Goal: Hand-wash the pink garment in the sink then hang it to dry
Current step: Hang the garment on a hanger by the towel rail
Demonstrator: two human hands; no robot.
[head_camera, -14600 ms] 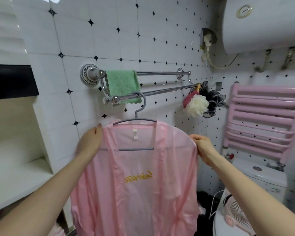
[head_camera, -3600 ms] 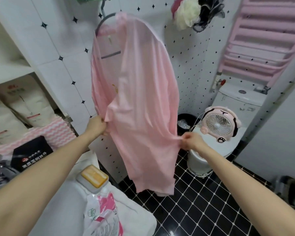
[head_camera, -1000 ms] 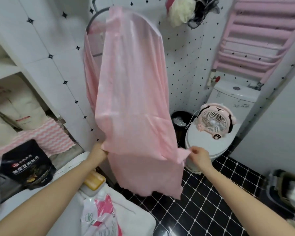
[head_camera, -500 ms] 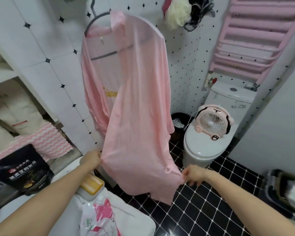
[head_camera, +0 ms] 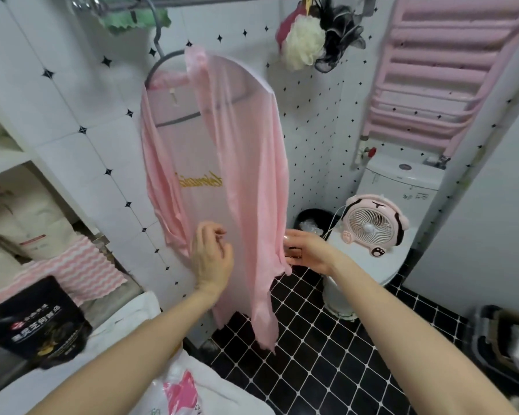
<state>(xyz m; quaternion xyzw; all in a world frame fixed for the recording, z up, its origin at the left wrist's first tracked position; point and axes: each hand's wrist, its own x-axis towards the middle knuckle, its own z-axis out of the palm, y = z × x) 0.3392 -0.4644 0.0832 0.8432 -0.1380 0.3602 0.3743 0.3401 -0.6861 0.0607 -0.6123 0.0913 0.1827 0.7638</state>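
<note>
The pink garment (head_camera: 252, 181), a thin robe with gold lettering on it, hangs full length on a grey hanger (head_camera: 162, 59) hooked over the chrome towel rail (head_camera: 123, 6). My left hand (head_camera: 212, 259) hovers in front of the robe's lower middle with its fingers loosely curled and nothing in them. My right hand (head_camera: 307, 250) is at the robe's right edge, fingers fairly straight and touching the fabric. The hem hangs free below both hands.
A green cloth (head_camera: 132, 20) hangs on the rail and bath puffs (head_camera: 309, 46) hang to its right. A pink fan (head_camera: 372, 226) stands on the toilet lid. A pink radiator (head_camera: 444, 70) is on the right wall. A black bag (head_camera: 36, 322) and plastic bag (head_camera: 180, 390) lie near left.
Both hands have let go of the front panel they held stretched out. The panel has dropped and hangs straight. My hands have moved up and closer together.
</note>
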